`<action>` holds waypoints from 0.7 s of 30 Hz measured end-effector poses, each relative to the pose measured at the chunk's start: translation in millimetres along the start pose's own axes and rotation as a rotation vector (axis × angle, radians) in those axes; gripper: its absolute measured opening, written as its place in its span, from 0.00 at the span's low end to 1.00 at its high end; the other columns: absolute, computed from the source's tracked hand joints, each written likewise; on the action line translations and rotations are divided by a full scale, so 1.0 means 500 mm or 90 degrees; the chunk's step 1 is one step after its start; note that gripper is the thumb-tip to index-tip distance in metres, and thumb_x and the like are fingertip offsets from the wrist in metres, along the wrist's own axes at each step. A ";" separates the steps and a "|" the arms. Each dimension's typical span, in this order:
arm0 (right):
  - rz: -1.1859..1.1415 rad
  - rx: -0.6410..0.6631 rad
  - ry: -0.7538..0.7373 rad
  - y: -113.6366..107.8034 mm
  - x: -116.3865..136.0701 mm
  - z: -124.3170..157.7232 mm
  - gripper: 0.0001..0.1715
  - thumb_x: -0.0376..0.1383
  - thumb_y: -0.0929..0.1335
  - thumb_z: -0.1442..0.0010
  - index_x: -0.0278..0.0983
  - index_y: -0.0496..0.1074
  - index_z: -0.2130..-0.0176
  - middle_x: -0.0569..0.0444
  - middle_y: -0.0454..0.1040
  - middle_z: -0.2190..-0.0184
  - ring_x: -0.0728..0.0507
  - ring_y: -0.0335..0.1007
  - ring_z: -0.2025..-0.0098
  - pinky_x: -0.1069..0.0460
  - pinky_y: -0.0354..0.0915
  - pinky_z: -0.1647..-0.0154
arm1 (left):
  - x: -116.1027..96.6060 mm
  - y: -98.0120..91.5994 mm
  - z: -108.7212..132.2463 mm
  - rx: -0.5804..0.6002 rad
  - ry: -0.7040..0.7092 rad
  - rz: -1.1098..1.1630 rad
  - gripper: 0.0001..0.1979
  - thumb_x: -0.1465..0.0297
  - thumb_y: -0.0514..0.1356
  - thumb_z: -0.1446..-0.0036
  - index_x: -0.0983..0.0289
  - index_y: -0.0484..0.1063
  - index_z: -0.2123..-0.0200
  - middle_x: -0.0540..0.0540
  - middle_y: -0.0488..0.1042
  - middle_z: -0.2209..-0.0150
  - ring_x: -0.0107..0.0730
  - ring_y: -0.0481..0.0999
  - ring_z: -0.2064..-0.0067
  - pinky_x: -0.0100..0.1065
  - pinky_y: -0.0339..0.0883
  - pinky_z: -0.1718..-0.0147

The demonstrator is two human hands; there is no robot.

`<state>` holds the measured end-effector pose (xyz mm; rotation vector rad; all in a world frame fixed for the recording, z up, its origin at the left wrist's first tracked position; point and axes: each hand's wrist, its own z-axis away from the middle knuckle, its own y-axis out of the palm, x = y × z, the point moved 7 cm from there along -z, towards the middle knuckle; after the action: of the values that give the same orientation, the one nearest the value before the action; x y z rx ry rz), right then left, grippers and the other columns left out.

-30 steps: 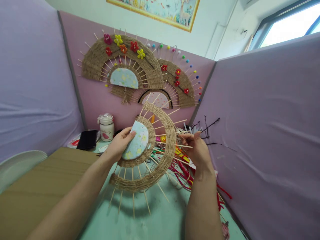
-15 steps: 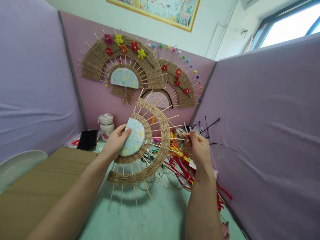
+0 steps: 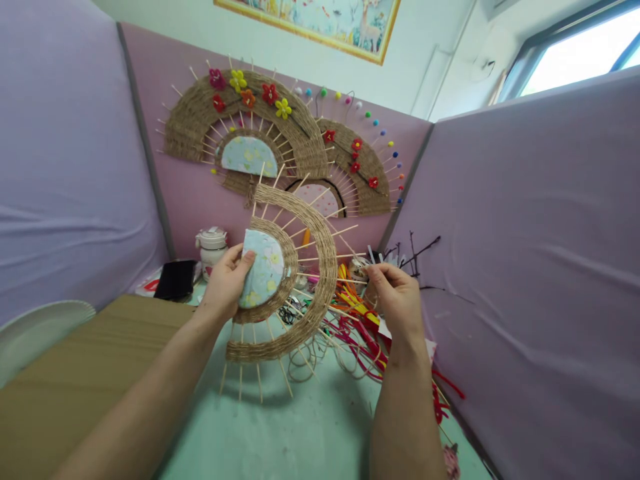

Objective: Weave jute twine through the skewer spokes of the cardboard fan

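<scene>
My left hand (image 3: 230, 277) is closed on the half-round centre of a woven fan (image 3: 327, 280), thumb on its floral cloth (image 3: 267, 267). Thin wooden sticks spread out from that centre, with two bands of brown twine woven through them. The fan is held up above the table, its straight side facing left. To the right of the fan, my right hand (image 3: 393, 287) pinches a strand of twine (image 3: 349, 245), which runs taut up and left to the fan's outer band. Its fingertips are close to the stick ends.
Two finished fans (image 3: 190, 120) with flowers hang on the pink partition (image 3: 150, 73). Behind the hands lie colourful pipe cleaners (image 3: 355, 300), loose twine and dark twigs (image 3: 423, 252). A white jar (image 3: 211, 247), a black phone-like object (image 3: 176, 280) and brown cardboard (image 3: 100, 360) are at left.
The fan has shifted slightly left and turned a little anticlockwise in my left hand. My right hand stays nearly in place, and the twine strand now shows longer and straighter.
</scene>
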<state>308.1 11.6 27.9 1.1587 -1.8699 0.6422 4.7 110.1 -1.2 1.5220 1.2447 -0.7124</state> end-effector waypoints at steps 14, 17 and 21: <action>-0.108 0.155 0.100 0.066 -0.033 0.005 0.17 0.49 0.73 0.48 0.37 0.77 0.70 0.59 0.66 0.79 0.50 0.55 0.77 0.54 0.53 0.77 | 0.033 0.029 0.025 -0.013 -0.125 0.088 0.14 0.68 0.65 0.46 0.65 0.73 0.56 0.55 0.81 0.65 0.40 0.80 0.57 0.37 0.75 0.60; -0.082 0.139 0.094 0.060 -0.033 0.004 0.17 0.49 0.73 0.47 0.37 0.78 0.67 0.57 0.70 0.77 0.49 0.60 0.76 0.54 0.57 0.77 | 0.040 0.028 0.025 -0.021 -0.151 0.092 0.13 0.69 0.64 0.46 0.64 0.73 0.57 0.54 0.81 0.66 0.39 0.81 0.60 0.36 0.76 0.62; -0.084 0.139 0.087 0.063 -0.030 0.004 0.15 0.47 0.73 0.46 0.38 0.79 0.66 0.55 0.76 0.73 0.47 0.66 0.74 0.53 0.62 0.74 | 0.047 0.030 0.027 -0.022 -0.179 0.106 0.11 0.70 0.63 0.45 0.64 0.72 0.57 0.53 0.80 0.68 0.37 0.81 0.63 0.36 0.76 0.64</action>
<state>282.7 31.3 13.9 1.3304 -1.6238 0.8449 28.0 106.4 -21.5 1.4222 0.9057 -0.7600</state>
